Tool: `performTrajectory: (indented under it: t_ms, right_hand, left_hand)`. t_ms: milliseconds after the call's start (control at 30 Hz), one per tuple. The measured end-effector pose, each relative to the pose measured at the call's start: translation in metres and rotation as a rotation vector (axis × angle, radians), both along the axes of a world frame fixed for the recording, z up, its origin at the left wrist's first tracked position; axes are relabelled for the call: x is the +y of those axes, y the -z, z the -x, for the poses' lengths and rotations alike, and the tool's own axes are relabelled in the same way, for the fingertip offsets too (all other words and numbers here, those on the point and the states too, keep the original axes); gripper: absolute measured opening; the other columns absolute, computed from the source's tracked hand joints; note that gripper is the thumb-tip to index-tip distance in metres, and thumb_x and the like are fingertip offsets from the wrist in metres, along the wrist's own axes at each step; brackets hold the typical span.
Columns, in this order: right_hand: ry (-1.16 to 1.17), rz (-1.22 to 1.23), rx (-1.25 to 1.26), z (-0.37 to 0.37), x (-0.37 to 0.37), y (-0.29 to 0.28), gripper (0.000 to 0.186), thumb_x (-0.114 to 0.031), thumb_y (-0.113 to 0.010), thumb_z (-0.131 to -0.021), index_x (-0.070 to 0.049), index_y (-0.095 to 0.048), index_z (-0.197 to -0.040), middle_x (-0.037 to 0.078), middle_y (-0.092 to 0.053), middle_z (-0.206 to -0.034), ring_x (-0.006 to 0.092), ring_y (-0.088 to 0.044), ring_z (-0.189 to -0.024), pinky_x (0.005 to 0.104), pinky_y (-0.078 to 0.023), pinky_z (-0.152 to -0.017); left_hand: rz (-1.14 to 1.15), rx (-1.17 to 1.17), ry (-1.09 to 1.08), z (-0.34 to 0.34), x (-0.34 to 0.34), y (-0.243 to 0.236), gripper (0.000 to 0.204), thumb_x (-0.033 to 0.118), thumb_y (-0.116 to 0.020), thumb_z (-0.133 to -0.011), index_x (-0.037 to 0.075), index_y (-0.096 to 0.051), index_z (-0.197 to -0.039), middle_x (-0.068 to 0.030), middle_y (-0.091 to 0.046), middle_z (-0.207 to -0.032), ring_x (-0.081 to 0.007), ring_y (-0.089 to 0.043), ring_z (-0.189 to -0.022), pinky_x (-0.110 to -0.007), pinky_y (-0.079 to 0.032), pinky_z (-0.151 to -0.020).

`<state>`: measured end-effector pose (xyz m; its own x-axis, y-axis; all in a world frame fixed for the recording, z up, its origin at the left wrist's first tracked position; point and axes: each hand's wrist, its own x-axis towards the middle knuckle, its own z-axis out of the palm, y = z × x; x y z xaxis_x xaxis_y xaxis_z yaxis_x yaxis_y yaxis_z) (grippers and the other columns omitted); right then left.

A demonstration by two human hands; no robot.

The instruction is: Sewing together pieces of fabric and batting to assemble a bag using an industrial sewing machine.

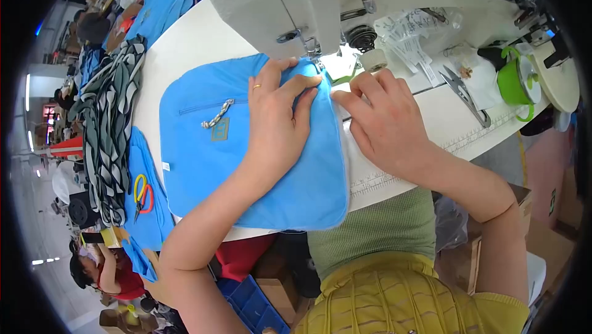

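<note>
The blue panel (216, 164) lies on the white counter (203, 32), with its far right corner reaching the needle area of the sewing machine (271, 7). This corner, I think, is the place which matters most, because both hands come together there. From the left hand (277, 109) the panel spreads to the left and to the near side; this hand rests on top of it and is the nearer one. The panel is almost square with round corners, so a long axis is not clear, but its right edge runs from far to near. The right hand (391, 121) is to the right of this edge, with bent fingers, their tips just beside it. For the left grip, thumb and forefinger come close together over the cloth; whether either grip pinches the cloth, I cannot tell. Counted, there are one panel, carrying one zip (191, 109), one braided cord (217, 114), one patch (220, 129) and one small white tag (166, 166); one sewing machine; one green cup (513, 84) and one metal snips (461, 89) at the right; one pair of scissors (148, 199) at the left.
</note>
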<state>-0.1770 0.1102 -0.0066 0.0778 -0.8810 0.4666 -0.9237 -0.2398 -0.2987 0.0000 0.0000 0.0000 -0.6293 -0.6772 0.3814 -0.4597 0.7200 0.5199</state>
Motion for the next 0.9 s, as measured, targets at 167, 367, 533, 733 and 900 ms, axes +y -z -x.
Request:
performTrajectory:
  t_ms: [167, 367, 533, 733, 900]
  right_hand:
    - [-0.009, 0.015, 0.005, 0.004, 0.0, -0.001, 0.034, -0.004, -0.07, -0.077, -0.008, -0.07, -0.11, 0.006, -0.059, -0.105, 0.0252, -0.056, -0.099, 0.0391, -0.046, -0.083]
    - [-0.012, -0.006, 0.004, -0.001, 0.0, -0.001, 0.034, -0.004, -0.069, -0.077, -0.007, -0.071, -0.111, 0.006, -0.059, -0.108, 0.0258, -0.056, -0.1, 0.0395, -0.047, -0.084]
    - [-0.034, 0.027, -0.038, 0.002, 0.002, 0.002, 0.037, -0.003, -0.068, -0.077, -0.007, -0.071, -0.114, 0.007, -0.061, -0.109, 0.0264, -0.056, -0.102, 0.0392, -0.047, -0.085]
    - [-0.218, 0.04, -0.113, -0.004, 0.001, 0.001, 0.039, 0.0, -0.068, -0.076, -0.007, -0.072, -0.115, 0.006, -0.06, -0.107, 0.0264, -0.057, -0.101, 0.0386, -0.047, -0.083]
    - [-0.283, 0.037, -0.064, -0.009, 0.0, 0.003, 0.039, -0.001, -0.069, -0.076, -0.007, -0.073, -0.114, 0.006, -0.059, -0.106, 0.0255, -0.057, -0.1, 0.038, -0.046, -0.082]
  left_hand:
    - [-0.004, 0.004, -0.033, 0.005, -0.001, 0.0, 0.013, 0.006, -0.072, -0.092, 0.004, -0.077, -0.104, -0.0179, -0.063, -0.122, -0.0356, -0.06, -0.12, -0.049, -0.04, -0.102]
    - [-0.077, 0.047, -0.05, -0.004, -0.008, 0.004, 0.013, 0.004, -0.072, -0.091, 0.006, -0.076, -0.103, -0.0174, -0.062, -0.126, -0.0384, -0.059, -0.124, -0.052, -0.039, -0.106]
    - [-0.026, -0.038, -0.016, -0.038, 0.001, 0.0, 0.015, 0.005, -0.072, -0.092, 0.009, -0.076, -0.106, -0.0169, -0.061, -0.136, -0.0424, -0.053, -0.138, -0.061, -0.033, -0.116]
    - [-0.068, -0.149, 0.103, -0.06, 0.04, -0.015, 0.023, 0.007, -0.073, -0.092, 0.014, -0.074, -0.114, -0.0128, -0.059, -0.144, -0.0417, -0.045, -0.147, -0.069, -0.025, -0.119]
    - [-0.069, -0.273, 0.119, -0.06, 0.036, -0.025, 0.038, 0.02, -0.074, -0.095, 0.011, -0.066, -0.13, -0.009, -0.056, -0.152, -0.034, -0.045, -0.148, -0.068, -0.022, -0.121]
